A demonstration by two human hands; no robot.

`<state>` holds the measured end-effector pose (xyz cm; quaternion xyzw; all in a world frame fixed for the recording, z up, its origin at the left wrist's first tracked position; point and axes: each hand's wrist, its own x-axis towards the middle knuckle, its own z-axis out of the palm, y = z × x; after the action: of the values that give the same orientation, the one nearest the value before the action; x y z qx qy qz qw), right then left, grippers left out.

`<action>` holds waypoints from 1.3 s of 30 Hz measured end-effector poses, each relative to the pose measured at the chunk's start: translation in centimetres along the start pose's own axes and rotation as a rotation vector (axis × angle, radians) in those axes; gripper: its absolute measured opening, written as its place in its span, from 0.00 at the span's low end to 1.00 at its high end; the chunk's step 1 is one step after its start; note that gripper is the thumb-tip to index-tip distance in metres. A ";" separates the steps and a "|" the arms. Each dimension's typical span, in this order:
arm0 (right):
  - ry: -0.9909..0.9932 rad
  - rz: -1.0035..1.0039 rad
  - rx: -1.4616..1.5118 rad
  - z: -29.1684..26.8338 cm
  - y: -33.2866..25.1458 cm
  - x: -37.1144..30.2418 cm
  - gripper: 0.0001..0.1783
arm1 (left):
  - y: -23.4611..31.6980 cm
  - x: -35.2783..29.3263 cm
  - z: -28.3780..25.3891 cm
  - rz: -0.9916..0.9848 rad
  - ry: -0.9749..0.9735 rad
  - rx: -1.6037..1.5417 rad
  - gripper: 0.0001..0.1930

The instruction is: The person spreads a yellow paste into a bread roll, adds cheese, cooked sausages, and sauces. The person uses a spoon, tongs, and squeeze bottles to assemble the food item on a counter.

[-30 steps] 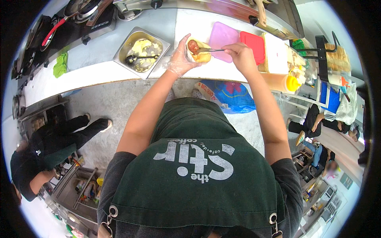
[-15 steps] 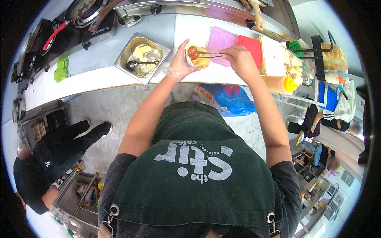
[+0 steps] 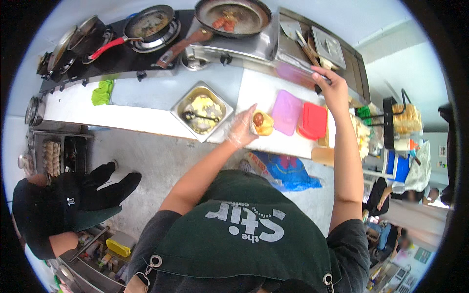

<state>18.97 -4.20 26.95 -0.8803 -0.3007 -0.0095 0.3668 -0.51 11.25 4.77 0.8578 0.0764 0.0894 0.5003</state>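
Clear plastic covers my left hand (image 3: 243, 128), whose fingers curl round a piece of bread (image 3: 265, 129) over the white counter. A round brown piece of food (image 3: 258, 119), perhaps sausage, rests inside it. My right hand (image 3: 333, 93) is raised at the far right, over the front of the cooktop, closed on metal tongs (image 3: 307, 72) that are blurred. Left of the bread stands a square steel pan (image 3: 222, 97) with yellow egg-like food (image 3: 203, 104) and a black spoon (image 3: 201, 117) in it. Just right of it lies a lilac board or lid (image 3: 287, 112).
A red-lidded container (image 3: 312, 120) stands on the counter's right part. At the back are a large frying pan (image 3: 246, 17), a red-handled pan (image 3: 149, 22) and a steel tray (image 3: 293, 28). Green leaves (image 3: 103, 93) lie left. Another person (image 3: 58, 205) is at lower left.
My right hand has moved with the tongs from the bread to the far right, over the cooktop front. My left hand still holds the bread. The view has tilted up, showing more of the stove.
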 end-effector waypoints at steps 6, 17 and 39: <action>-0.063 -0.023 -0.149 5.6 -3.0 13.1 0.18 | -0.2 -0.9 -0.1 -0.038 0.064 -0.051 0.58; -0.385 0.198 -0.307 14.3 -6.5 25.3 0.18 | -0.7 -0.5 -0.9 -0.111 -0.032 -0.127 0.58; -0.104 -0.169 -0.145 5.5 -5.9 20.5 0.10 | -0.4 0.3 -0.5 -0.041 -0.002 -0.111 0.59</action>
<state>31.54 13.35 31.54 -0.8754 -0.3909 -0.0163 0.2841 -0.32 11.93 4.72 0.8270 0.0886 0.0823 0.5490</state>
